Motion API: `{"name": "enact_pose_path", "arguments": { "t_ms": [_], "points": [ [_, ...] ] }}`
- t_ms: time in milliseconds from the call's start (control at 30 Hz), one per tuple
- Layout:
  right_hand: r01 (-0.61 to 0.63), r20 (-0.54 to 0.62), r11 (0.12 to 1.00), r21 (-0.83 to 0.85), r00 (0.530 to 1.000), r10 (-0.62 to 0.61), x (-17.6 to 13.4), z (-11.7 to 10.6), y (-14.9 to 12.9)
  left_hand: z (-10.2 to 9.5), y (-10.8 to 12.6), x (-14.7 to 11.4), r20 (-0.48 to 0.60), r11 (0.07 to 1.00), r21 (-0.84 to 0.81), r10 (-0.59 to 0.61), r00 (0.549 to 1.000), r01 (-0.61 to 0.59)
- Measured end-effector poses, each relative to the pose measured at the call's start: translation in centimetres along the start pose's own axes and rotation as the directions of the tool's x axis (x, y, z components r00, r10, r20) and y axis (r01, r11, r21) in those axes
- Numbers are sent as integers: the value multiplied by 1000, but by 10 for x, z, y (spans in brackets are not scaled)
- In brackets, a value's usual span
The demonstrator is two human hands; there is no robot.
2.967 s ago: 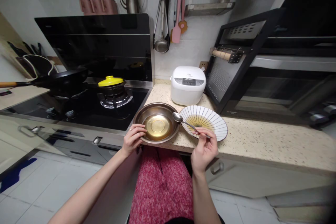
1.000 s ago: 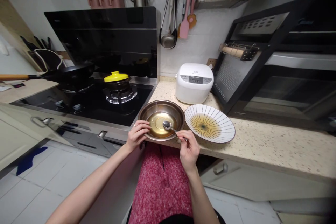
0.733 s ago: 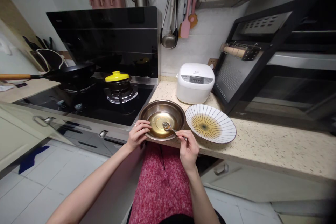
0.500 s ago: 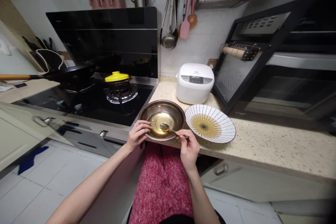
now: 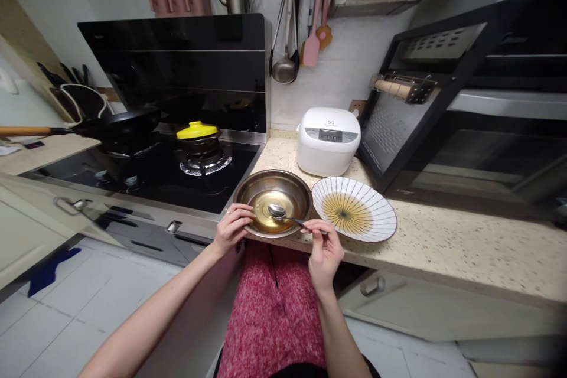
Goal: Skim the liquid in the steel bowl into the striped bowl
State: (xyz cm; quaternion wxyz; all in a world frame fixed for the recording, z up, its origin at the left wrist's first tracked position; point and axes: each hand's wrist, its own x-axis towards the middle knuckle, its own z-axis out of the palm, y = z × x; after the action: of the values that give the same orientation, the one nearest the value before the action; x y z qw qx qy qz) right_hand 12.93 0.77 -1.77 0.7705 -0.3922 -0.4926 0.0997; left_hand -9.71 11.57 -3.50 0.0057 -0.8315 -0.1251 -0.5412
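Note:
A metal bowl [image 5: 296, 190] with yellowish, clear liquid [image 5: 264, 223] in its bottom stands at the counter's front edge. My left hand [image 5: 232, 228] grips the near-left rim, thumb hidden below it. Between the fingers and thumb of my right hand [image 5: 326, 249] is the handle of a metal spoon [image 5: 277, 211]. The spoon's head is over the liquid; whether it touches the surface I cannot tell. Just right of the bowl lies a white plate with dark radiating lines [image 5: 381, 215], its middle coated with yellowish liquid.
Behind the plate stands a white rice cooker [image 5: 329, 144]. On the left, the gas stove [image 5: 177, 180] carries a small pot with a yellow lid [image 5: 197, 130] and a black wok [image 5: 119, 124], its wooden handle pointing left. A dark-framed oven [image 5: 478, 153] fills the right side.
My right hand has shifted slightly right, and the spoon's head has moved a little left and up in the picture. My left hand stays on the bowl's rim.

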Motion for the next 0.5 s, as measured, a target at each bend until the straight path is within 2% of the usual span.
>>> {"name": "enact_pose_path", "arguments": {
  "t_ms": [500],
  "points": [
    [78,-257,997,-7,963,-77,11,-16,-13,-1,2,3,0,999,18,26,1000,-26]
  ]
}}
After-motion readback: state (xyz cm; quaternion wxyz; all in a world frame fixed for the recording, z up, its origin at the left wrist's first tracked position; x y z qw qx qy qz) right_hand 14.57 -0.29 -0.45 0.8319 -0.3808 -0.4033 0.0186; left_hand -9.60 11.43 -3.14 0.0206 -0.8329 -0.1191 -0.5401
